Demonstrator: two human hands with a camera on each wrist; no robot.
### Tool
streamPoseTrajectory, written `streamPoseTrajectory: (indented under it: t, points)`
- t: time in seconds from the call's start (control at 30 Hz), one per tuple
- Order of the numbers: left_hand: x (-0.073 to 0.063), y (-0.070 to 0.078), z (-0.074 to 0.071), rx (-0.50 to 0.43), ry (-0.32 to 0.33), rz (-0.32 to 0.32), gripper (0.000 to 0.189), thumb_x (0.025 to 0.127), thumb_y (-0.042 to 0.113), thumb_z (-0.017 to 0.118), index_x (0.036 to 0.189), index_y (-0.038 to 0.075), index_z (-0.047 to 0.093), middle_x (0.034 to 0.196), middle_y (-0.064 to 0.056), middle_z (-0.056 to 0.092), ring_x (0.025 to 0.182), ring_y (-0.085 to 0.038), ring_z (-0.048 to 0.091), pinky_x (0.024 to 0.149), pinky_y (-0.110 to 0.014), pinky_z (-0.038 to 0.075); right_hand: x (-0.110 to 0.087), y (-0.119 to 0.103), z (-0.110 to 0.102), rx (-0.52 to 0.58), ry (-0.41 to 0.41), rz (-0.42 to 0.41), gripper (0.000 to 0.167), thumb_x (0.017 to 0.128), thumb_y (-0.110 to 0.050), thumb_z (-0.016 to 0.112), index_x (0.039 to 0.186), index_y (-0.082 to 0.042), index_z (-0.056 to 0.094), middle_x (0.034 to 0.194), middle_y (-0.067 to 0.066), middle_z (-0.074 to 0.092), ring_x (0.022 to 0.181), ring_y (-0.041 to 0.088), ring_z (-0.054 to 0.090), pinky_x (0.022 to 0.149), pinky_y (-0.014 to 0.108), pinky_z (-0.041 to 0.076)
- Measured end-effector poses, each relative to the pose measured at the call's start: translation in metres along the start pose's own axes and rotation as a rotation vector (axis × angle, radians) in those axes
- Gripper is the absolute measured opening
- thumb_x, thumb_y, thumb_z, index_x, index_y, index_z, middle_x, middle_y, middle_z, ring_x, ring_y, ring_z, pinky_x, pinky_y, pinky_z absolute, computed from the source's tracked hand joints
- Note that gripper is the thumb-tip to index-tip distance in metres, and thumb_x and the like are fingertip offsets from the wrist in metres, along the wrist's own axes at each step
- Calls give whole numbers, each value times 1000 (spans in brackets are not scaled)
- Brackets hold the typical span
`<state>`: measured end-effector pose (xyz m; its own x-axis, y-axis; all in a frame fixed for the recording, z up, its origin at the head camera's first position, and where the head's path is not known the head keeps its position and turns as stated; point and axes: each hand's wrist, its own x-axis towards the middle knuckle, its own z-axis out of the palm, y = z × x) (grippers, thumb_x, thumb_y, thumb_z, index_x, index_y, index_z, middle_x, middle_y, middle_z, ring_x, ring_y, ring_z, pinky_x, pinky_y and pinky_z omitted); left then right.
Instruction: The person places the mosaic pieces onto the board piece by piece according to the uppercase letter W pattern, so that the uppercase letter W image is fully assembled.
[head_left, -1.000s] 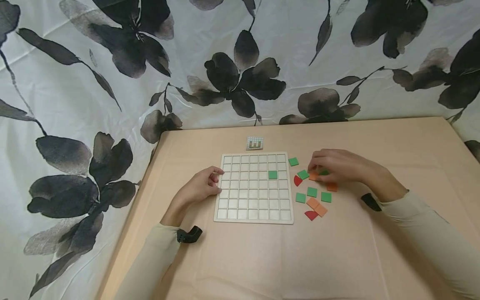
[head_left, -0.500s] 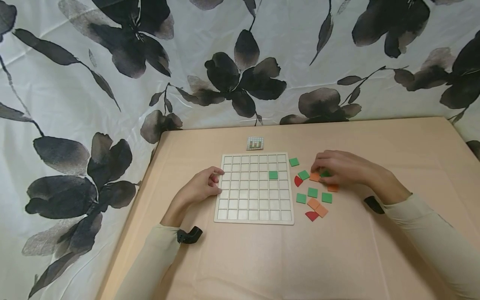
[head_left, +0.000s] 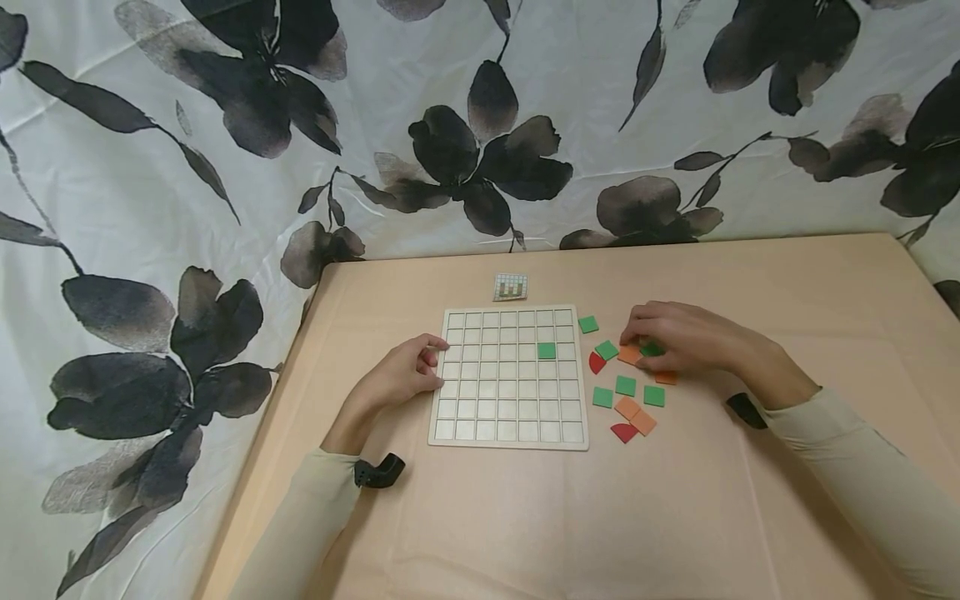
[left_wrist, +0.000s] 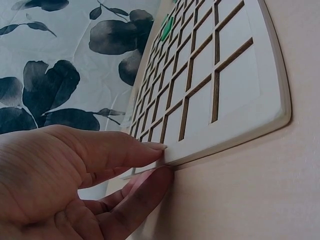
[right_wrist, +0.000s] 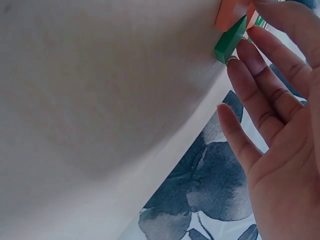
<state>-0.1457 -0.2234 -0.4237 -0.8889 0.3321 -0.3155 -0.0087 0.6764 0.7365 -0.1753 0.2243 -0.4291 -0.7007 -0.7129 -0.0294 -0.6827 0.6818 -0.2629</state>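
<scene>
A white grid board lies flat on the table, with one green square tile in a cell of its upper right part. My left hand holds the board's left edge, thumb on the rim and fingers against the side, as the left wrist view shows. Over the loose tiles to the right is my right hand, fingers loosely extended. In the right wrist view its fingertips are right at a green tile, and an orange tile lies close to the thumb and index finger.
Several green tiles, orange tiles and red rounded pieces lie scattered right of the board. A small card with a grid pattern lies behind it. Floral cloth hangs behind the table.
My right hand has shifted slightly to the right over the tiles. The left hand stays at the board's edge.
</scene>
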Motion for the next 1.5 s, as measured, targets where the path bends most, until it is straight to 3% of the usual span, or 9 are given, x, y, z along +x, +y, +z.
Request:
streamPoseTrajectory:
  t: [0.73,1.17,1.5]
  points:
    - [0,1,0,5,-2,-2,54,87,-5,73,137,1,53,100,-13,51,81,-18,52,69,-27,43,7,2,3,-4,-6,16,22,79,-24,82,97,-18,71,94,-6,60,86,12,54,82,36,53]
    - [0,1,0,7,-3,8,54,86,-5,74,136,1,53,99,-12,51,81,-19,51,69,-28,43,9,0,-7,31,-32,59,21,80,-22,80,98,-18,70,87,-6,60,80,13,52,77,35,50]
    - [1,-1,0,11,-4,7,54,86,-5,73,136,1,53,100,-12,51,81,-18,52,70,-28,43,9,-2,-14,13,-8,40,21,81,-22,79,100,-19,71,86,-5,60,79,12,51,74,34,48]
